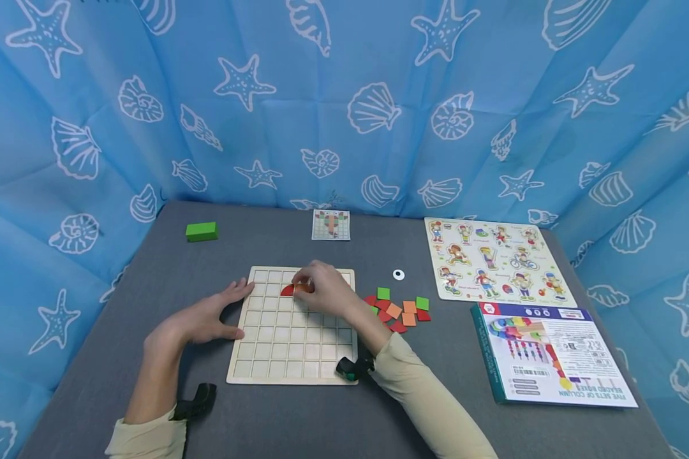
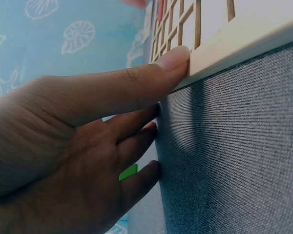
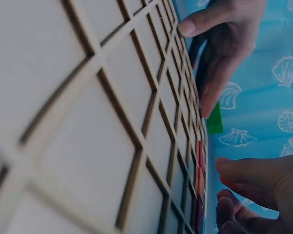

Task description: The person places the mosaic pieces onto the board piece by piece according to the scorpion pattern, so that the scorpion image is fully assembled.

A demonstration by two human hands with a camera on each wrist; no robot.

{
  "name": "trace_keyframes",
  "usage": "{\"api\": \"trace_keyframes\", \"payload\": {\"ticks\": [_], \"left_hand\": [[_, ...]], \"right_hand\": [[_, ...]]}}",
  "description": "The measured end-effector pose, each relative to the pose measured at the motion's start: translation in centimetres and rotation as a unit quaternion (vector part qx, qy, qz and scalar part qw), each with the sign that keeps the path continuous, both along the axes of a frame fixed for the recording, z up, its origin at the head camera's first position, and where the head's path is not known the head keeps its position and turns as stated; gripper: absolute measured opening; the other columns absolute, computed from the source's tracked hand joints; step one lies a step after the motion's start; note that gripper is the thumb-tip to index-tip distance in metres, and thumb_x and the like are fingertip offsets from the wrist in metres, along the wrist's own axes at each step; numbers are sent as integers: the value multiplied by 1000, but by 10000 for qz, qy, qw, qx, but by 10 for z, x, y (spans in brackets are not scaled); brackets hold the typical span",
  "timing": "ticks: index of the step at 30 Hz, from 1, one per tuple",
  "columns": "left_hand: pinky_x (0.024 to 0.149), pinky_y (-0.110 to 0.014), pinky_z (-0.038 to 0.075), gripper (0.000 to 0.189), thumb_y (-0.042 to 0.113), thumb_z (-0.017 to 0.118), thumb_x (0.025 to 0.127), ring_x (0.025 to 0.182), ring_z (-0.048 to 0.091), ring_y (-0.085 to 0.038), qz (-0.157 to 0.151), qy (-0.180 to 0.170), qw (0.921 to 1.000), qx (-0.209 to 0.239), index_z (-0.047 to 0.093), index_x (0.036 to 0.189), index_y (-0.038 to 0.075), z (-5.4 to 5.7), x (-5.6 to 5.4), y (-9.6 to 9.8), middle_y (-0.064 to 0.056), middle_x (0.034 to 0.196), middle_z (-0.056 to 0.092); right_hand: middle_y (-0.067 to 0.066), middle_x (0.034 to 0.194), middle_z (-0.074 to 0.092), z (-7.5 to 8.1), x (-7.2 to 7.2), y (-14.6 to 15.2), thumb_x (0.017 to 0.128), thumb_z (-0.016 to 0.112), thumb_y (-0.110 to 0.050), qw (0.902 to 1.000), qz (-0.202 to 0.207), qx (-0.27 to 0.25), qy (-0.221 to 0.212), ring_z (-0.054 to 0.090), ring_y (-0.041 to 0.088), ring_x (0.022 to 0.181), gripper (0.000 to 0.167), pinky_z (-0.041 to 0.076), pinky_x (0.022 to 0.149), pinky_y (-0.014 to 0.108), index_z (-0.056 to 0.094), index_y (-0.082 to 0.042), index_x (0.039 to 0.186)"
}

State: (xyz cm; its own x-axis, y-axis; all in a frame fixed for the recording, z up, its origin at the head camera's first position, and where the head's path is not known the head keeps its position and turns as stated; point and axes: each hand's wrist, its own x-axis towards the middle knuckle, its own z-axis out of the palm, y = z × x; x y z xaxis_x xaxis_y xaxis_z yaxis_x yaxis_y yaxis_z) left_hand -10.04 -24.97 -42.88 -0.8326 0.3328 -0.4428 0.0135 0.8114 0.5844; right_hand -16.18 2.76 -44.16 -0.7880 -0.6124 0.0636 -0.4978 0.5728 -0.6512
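A pale wooden grid board (image 1: 264,350) lies on the grey table. My left hand (image 1: 207,317) is spread at its left side. In the left wrist view the thumb (image 2: 173,58) presses the board's rim, while the other fingers rest by the table surface. Over the board's upper middle, my right hand (image 1: 327,290) has its thumb and fingers loosely bent and a gap between the tips. A red piece (image 1: 287,291) sits in the grid just left of these fingertips. In the right wrist view an orange piece (image 3: 199,180) lies beside it; no piece shows between the fingers.
Right of the board are loose red, green and orange pieces (image 1: 409,319). A white eye disc (image 1: 399,275) lies behind them. A pattern card (image 1: 331,225) and green block (image 1: 201,231) stand farther back. At right are a picture puzzle (image 1: 494,261) and a box (image 1: 551,357).
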Motion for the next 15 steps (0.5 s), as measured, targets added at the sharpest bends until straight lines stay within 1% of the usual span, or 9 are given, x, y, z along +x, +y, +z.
{"api": "trace_keyframes", "payload": {"ticks": [4,10,13,15], "left_hand": [[127,-79,20,105,23,88,91,166,10,-57,-2,13,10000,50,24,174,10,1,1,1,-30,180,10],[127,-79,20,105,22,88,92,166,10,-56,11,31,10000,33,24,174,10,0,2,1,-30,180,10],[128,-78,20,105,22,88,92,166,11,-56,28,34,10000,-17,23,174,10,-1,2,1,-29,180,11],[128,-78,20,105,23,88,92,167,11,-56,38,30,10000,-49,23,174,11,-1,1,1,-29,180,11]], "right_hand": [[15,108,76,3,2,16,100,77,-10,9998,-99,-141,-142,66,23,88,19,53,79,30,81,-2,116],[15,113,76,4,8,48,99,78,-11,9979,-442,-220,-412,64,16,85,21,53,75,26,81,-4,119],[14,112,76,4,12,65,98,79,-12,9972,-573,-242,-416,65,15,85,22,53,75,25,81,-3,119],[13,111,76,4,14,76,98,79,-11,9967,-661,-250,-399,67,15,88,22,54,77,25,80,-3,118]]}}
